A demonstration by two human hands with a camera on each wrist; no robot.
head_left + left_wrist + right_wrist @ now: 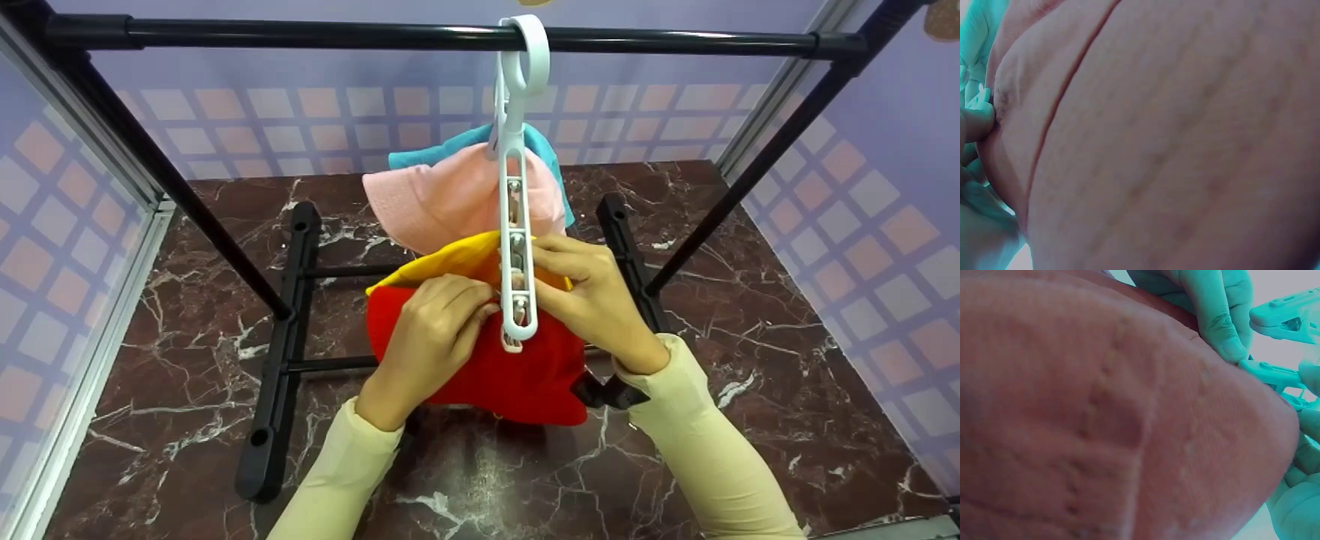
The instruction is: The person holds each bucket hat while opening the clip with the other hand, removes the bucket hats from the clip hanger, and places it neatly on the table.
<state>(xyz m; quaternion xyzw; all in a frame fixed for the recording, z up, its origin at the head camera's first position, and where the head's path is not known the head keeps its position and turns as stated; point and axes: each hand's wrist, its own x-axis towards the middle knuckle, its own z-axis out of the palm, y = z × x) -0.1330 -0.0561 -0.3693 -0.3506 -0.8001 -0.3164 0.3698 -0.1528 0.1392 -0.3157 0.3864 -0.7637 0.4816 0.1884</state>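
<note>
A white clip hanger (514, 172) hangs by its ring from the black rod. Under its near end is a red hat (517, 379), with a yellow hat (457, 259) just behind. My left hand (439, 315) pinches the top of the red hat left of the hanger bar. My right hand (585, 289) reaches the bar from the right. In the right wrist view its fingers (1310, 377) pinch a hanger clip (1269, 374) at the hat's edge, while another clip (1283, 318) hangs beside it. Cloth fills most of both wrist views, the left one (1157, 140) blurred.
Farther back on the hanger are a pink hat (450, 195) and a blue hat (442, 150). The black rack has a top rod (322, 34), slanting posts and a left foot (270, 420) on the dark marbled floor (180, 360). Tiled panels (862, 187) surround it.
</note>
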